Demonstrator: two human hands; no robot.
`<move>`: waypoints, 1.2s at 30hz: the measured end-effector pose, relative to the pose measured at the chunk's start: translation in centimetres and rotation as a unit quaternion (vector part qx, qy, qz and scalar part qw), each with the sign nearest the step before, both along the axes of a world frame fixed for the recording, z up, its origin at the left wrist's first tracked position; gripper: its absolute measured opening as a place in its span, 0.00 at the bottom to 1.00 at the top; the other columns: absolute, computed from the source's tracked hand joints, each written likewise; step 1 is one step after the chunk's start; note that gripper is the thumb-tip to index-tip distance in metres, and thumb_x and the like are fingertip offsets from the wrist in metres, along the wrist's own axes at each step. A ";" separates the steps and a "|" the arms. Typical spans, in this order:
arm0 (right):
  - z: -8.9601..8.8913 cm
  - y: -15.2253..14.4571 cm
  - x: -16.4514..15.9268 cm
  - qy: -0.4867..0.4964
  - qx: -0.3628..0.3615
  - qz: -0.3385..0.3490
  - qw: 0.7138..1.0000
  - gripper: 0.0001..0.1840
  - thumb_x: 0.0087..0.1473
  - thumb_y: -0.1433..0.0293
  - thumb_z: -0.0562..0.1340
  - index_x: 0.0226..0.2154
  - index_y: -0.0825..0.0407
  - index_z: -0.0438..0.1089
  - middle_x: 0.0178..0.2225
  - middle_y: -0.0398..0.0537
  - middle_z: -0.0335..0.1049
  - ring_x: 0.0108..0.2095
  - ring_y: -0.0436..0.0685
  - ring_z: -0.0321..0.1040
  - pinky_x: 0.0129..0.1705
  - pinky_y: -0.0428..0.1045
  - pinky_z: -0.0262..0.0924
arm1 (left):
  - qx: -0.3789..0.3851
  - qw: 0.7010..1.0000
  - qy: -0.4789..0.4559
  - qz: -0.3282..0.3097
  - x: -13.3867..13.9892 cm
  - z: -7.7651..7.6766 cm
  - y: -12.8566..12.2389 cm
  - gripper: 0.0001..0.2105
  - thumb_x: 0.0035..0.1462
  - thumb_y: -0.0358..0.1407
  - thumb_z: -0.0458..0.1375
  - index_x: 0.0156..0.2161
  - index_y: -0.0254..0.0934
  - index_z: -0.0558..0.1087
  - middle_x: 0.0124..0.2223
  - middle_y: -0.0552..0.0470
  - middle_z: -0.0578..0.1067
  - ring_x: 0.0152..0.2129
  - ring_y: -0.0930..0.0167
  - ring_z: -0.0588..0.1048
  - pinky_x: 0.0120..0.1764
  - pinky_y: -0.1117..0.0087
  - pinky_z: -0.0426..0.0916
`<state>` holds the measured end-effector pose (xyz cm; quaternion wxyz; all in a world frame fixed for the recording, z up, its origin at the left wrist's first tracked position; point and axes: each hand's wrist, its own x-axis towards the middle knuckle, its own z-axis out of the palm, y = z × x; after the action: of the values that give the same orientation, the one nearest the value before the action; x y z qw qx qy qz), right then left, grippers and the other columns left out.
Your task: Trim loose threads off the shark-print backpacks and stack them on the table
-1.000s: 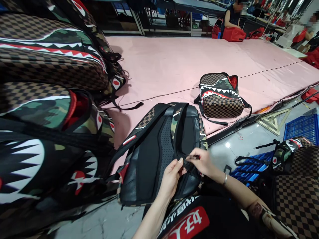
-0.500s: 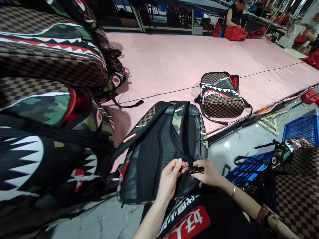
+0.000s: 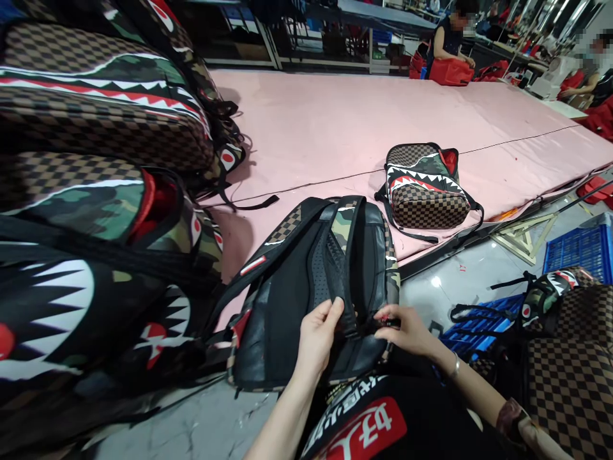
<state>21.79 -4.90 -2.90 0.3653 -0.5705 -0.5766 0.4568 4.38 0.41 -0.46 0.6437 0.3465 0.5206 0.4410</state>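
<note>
A backpack lies back panel up on the pink table's front edge, its black padded straps on top. My left hand is closed, thumb up, at the lower part of the backpack strap; its curled fingers hide most of what they grip. Just right of that strap, my right hand is closed around a small black tool with a bit of red near it. My fingers cover most of the tool, so its exact kind is unclear.
Large checkered and camouflage backpacks are piled at the left. A smaller shark-mouth backpack sits on the pink table. Blue crates and more bags stand on the floor at right. A person handles a red bag at the far end.
My hands have moved apart: the left slightly left, the right slightly right with the black tool. The strap between them has shifted. The backpack stays in place.
</note>
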 end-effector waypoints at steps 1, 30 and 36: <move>-0.3 -0.3 0.3 -0.022 0.010 0.014 1.000 0.16 0.43 0.62 0.66 0.36 0.51 0.70 0.28 0.43 0.70 0.28 0.51 0.65 0.31 0.45 0.58 | -0.001 1.000 0.007 -0.006 -0.2 -0.1 0.1 0.16 0.42 0.47 0.63 0.22 0.34 0.73 0.19 0.53 0.72 0.16 0.75 0.67 0.22 0.76 0.62; -2.4 1.8 -3.8 -0.269 0.344 -0.057 0.898 0.20 0.57 0.73 0.53 0.17 0.53 0.67 0.14 0.42 0.58 0.18 0.48 0.55 0.23 0.46 0.49 | -0.026 0.989 -0.071 0.125 -2.6 -1.6 0.2 0.17 0.36 0.45 0.67 0.26 0.32 0.73 0.20 0.58 0.67 0.16 0.81 0.59 0.18 0.79 0.55; -2.6 1.8 -3.6 -0.249 0.370 -0.068 0.892 0.20 0.57 0.73 0.54 0.15 0.53 0.65 0.13 0.41 0.57 0.18 0.48 0.54 0.23 0.46 0.50 | 0.048 0.980 0.035 0.190 -3.4 -1.9 0.3 0.13 0.44 0.43 0.63 0.23 0.32 0.71 0.14 0.63 0.55 0.12 0.82 0.51 0.15 0.78 0.45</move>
<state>18.22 -3.11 -5.51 0.4246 -0.5270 -0.7357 0.0268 0.94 0.75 -2.40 0.5117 0.2872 0.5776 0.5675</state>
